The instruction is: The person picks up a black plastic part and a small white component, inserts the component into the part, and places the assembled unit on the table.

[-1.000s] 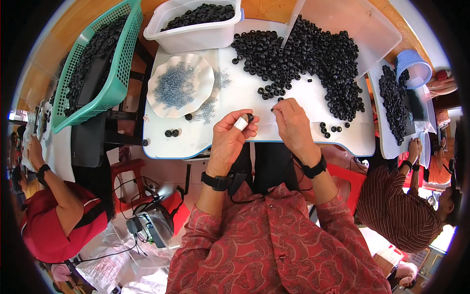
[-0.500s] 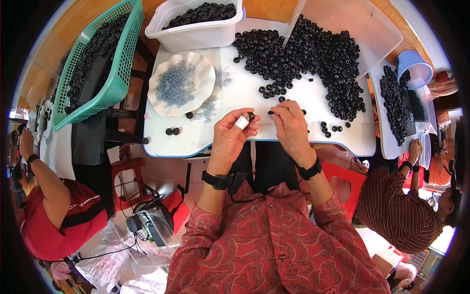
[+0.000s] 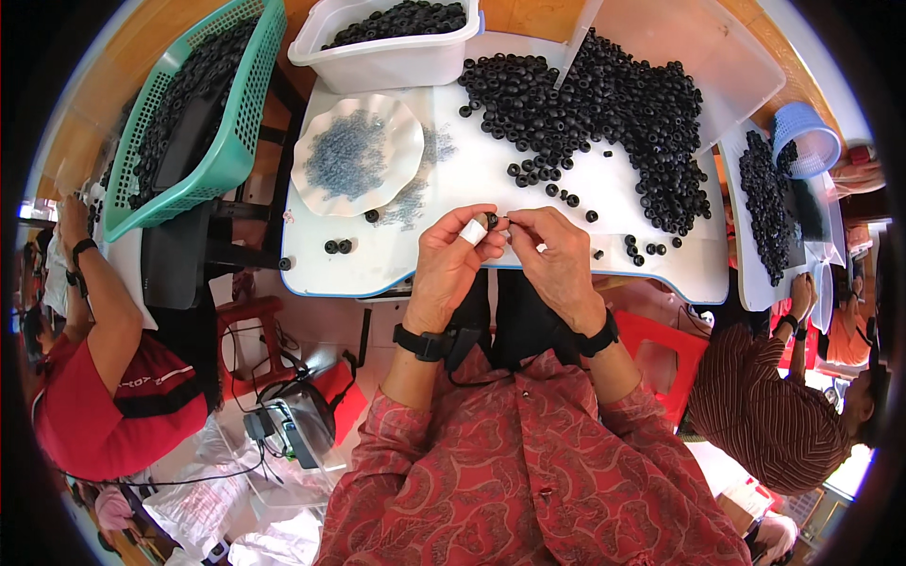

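A: Where's the black round part?
B: The black round part [image 3: 491, 220] is pinched in the fingertips of the left hand [image 3: 458, 236], over the near edge of the white table [image 3: 453, 179], with a white wrap [image 3: 473, 232] on the thumb just beside it.

A: And the right hand [image 3: 552, 250]?
B: Its thumb and forefinger are drawn together. Half a second ago they held a small dark piece well to the right of the other hand; now they have come left, right up to it. So the two pieces appear to be brought together, though I can't tell whether they touch.

A: Has it kept its piece?
B: Probably, but fingers hide most of it. The white patch [image 3: 541, 248] on that hand is too small to identify.

A: Farther out?
B: A pile of black parts [image 3: 528, 94] lies beyond, to the right; a scalloped white plate [image 3: 411, 141] of tiny clear pieces [image 3: 349, 156] stands left. The white tub [image 3: 387, 62] behind is cut off by the frame.
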A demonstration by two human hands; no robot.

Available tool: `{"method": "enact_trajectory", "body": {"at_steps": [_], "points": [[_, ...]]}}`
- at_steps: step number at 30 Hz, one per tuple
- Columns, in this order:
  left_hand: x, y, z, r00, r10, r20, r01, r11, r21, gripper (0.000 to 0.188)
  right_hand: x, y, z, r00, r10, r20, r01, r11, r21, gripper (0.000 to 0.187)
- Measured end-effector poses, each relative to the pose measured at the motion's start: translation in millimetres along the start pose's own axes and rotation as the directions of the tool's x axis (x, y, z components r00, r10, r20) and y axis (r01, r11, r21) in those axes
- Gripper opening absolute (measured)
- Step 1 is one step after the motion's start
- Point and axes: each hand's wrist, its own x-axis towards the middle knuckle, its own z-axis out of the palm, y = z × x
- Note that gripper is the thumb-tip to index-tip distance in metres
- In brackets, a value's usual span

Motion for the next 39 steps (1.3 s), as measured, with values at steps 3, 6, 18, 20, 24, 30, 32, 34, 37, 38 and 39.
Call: {"method": "enact_trajectory", "body": {"at_steps": [3, 6, 18, 20, 24, 30, 32, 34, 37, 38, 39], "points": [[0.3, -0.6, -1.6, 1.000, 0.001, 0.003, -0.001, 1.000, -0.011, 0.025, 0.3, 3.3, 2.9, 1.000, -0.005, -0.028, 0.007, 0.998, 0.067, 0.013], [0.1, -0.3, -1.5, 1.000, 0.001, 0.010, -0.001, 1.000, -0.019, 0.025, 0.0, 4.0, 1.3, 1.000, 0.023, -0.004, -0.023, 0.994, 0.109, 0.013], [0.1, 1.0, -5.0, 0.999, -0.009, 0.033, 0.011, 0.998, -0.065, 0.025, 3.2, 18.8, 3.1, 0.975, 0.132, 0.179, -0.202, 0.865, 0.460, 0.010], [0.3, 0.9, -4.4, 0.999, -0.009, 0.031, 0.011, 0.997, -0.073, 0.026, 2.5, 18.9, 5.6, 0.919, 0.267, 0.290, -0.391, 0.720, 0.574, 0.010], [-0.3, 1.7, -0.8, 1.000, -0.009, -0.019, 0.007, 0.996, -0.087, 0.027, 2.1, 18.6, 9.7, 0.946, 0.268, 0.180, -0.323, 0.772, 0.547, 0.010], [-5.5, 1.0, -6.5, 0.995, 0.093, -0.020, -0.095, 0.959, -0.268, 0.027, 0.5, 20.1, 4.0, 0.997, 0.074, 0.013, -0.075, 0.992, 0.101, 0.012], [-6.1, 1.0, -9.3, 0.993, 0.118, -0.019, -0.118, 0.946, -0.303, 0.026, -1.9, 21.1, 4.8, 0.998, 0.068, 0.020, -0.069, 0.995, 0.078, 0.012], [-6.9, 2.2, -14.4, 0.987, 0.157, 0.038, -0.130, 0.912, -0.390, 0.028, -3.3, 20.4, 5.2, 0.998, 0.059, 0.019, -0.061, 0.996, 0.071, 0.012], [-13.0, 7.9, -19.4, 0.985, 0.165, -0.051, -0.173, 0.930, -0.324, 0.029, -3.0, 19.3, 7.5, 0.999, 0.041, 0.011, -0.041, 0.998, 0.057, 0.014], [-14.3, 9.9, -20.8, 0.985, 0.167, -0.052, -0.175, 0.930, -0.323, 0.029, -2.3, 17.1, 9.3, 1.000, 0.028, 0.006, -0.028, 0.998, 0.050, 0.015], [-15.6, 11.6, -22.0, 0.984, 0.171, -0.057, -0.180, 0.935, -0.304, 0.029, -1.8, 14.0, 11.0, 1.000, 0.027, 0.008, -0.027, 0.998, 0.052, 0.015]]}}
